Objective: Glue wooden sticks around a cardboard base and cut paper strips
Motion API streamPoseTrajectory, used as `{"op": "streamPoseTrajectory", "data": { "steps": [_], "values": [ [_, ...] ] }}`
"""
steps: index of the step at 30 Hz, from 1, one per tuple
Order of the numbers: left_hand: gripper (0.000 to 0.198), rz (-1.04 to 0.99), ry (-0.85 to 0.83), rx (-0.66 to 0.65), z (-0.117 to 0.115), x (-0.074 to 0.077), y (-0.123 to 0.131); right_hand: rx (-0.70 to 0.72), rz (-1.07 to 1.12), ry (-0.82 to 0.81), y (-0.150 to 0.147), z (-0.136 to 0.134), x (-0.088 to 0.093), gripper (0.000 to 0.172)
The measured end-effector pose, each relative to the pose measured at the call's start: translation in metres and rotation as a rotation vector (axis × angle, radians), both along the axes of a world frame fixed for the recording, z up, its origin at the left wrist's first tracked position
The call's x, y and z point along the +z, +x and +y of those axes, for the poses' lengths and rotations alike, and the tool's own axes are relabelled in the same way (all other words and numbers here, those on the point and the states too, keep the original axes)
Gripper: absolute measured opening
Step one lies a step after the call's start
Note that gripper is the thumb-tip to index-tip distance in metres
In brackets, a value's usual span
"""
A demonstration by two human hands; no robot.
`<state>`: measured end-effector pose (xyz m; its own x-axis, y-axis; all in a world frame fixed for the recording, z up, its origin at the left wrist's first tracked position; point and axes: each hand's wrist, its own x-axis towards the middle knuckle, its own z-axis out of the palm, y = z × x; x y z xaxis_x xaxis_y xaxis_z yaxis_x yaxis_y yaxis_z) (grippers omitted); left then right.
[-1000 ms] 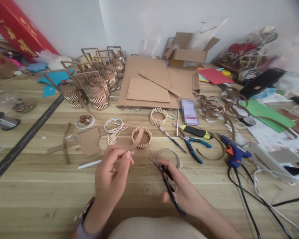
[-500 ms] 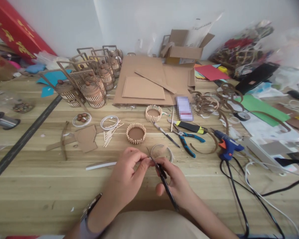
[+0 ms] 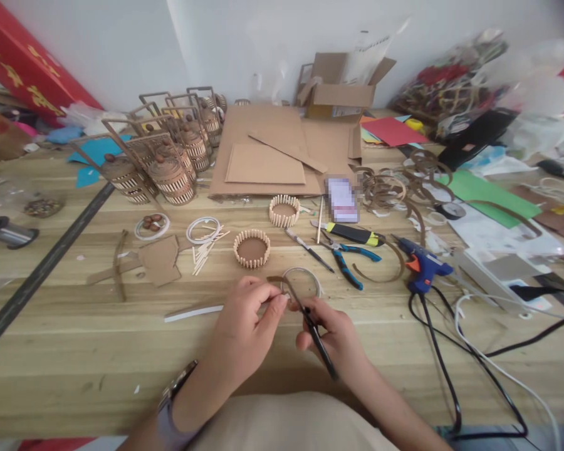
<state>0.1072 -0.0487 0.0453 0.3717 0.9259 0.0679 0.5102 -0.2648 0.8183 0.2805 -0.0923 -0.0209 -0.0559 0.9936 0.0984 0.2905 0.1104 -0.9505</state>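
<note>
Card strip (image 3: pixel 275 279) looks light, bendy; best held near the scissors (image 3: pixel 311 327). Left hand (image 3: pixel 244 321) pinches it at their nine o'clock; right hand (image 3: pixel 341 338) grips them.

table (image 3: pixel 75 351): matt wood grain | sheets (image 3: pixel 266 164): matt cardboard | scissors (image 3: pixel 310 319): dark, probably metal

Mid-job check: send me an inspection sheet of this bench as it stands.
Surface: wooden table, light planks.
Job's things: cardboard strip at the blades of the scissors; stick-walled ring just beyond.
Clutter: pliers, utility knife, cardboard sheets, small baskets, loose sticks.
Hands: left hand pinches the strip; right hand grips the scissors.
Cables: black cable runs from the glue gun toward the near edge; white cable beside it.
Surroundings: white wall, open cardboard box.
</note>
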Motion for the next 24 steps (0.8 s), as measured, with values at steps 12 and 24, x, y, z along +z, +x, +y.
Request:
{"op": "streamPoseTrajectory", "data": {
  "steps": [12, 24],
  "values": [
    [0.028, 0.143, 0.283, -0.192, 0.003, -0.008, -0.006, 0.069, 0.419, -0.196, -0.007, 0.008, 0.034, 0.028],
    [0.025, 0.285, 0.875, -0.276, -0.005, 0.016, 0.004, 0.062, 0.478, -0.184, -0.009, -0.001, 0.018, 0.029]
  ]
}}
